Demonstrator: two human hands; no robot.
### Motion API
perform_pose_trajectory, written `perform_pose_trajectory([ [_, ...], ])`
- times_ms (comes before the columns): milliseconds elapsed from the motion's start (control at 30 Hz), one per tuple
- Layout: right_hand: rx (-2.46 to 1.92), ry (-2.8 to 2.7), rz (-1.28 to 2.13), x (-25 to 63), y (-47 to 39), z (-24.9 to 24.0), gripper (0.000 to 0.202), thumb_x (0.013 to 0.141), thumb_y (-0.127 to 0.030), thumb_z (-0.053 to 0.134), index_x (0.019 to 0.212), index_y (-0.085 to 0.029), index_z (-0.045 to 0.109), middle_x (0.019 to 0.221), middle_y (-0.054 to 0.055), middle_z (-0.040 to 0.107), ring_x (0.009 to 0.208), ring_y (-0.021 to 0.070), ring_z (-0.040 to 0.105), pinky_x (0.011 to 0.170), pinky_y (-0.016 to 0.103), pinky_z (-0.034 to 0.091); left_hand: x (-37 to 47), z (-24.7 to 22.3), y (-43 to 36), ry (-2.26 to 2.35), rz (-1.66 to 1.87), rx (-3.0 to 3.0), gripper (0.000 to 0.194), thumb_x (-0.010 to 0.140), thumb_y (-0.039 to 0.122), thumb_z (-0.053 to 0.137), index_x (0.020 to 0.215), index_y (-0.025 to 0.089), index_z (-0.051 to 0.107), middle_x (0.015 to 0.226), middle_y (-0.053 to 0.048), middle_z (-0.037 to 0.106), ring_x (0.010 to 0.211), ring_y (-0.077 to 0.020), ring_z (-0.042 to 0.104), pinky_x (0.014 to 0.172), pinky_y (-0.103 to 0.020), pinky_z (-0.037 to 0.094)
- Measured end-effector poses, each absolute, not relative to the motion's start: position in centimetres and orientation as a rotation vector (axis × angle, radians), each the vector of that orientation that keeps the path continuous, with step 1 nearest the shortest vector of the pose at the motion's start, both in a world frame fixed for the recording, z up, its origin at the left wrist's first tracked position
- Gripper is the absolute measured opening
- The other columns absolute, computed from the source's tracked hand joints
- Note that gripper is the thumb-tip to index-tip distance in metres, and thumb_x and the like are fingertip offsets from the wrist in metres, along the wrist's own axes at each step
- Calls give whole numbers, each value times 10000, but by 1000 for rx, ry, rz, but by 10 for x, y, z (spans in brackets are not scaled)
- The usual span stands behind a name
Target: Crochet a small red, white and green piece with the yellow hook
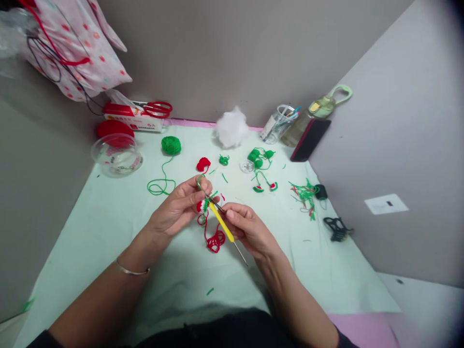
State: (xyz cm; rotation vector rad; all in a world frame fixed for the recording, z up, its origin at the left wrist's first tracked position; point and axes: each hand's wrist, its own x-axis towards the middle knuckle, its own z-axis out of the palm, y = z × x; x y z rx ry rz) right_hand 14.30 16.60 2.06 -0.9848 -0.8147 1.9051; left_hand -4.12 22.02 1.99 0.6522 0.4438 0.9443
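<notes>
Head view: my left hand point(179, 205) is pinching a half-made red-and-green crochet piece point(202, 206); my right hand point(246, 227) is gripping the yellow-handled crochet hook point(222, 223) (several finished pieces point(261, 164) lying beyond).

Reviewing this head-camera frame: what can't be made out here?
- Hook tip of the crochet hook: hidden in the small crochet piece between the left hand and right hand.
- Print on the box under the scissors: too small to read.
- Contents of the clear bowl: blurred by glare.
- Pink bag: cut off by the top edge.
</notes>
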Motion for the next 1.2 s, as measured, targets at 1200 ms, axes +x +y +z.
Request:
perform_pose_trajectory([
  [1200, -1288, -997, 1269, 184, 178, 13, 435, 894, -627, 684, 909, -194, 729, 579, -68, 419, 485, 80, 318, 472, 230, 276, -46, 25, 224, 383, 1009, 512, 256, 791, 238, 902, 807, 170, 656, 785, 40, 542, 711, -80, 574, 901, -269, 574],
])
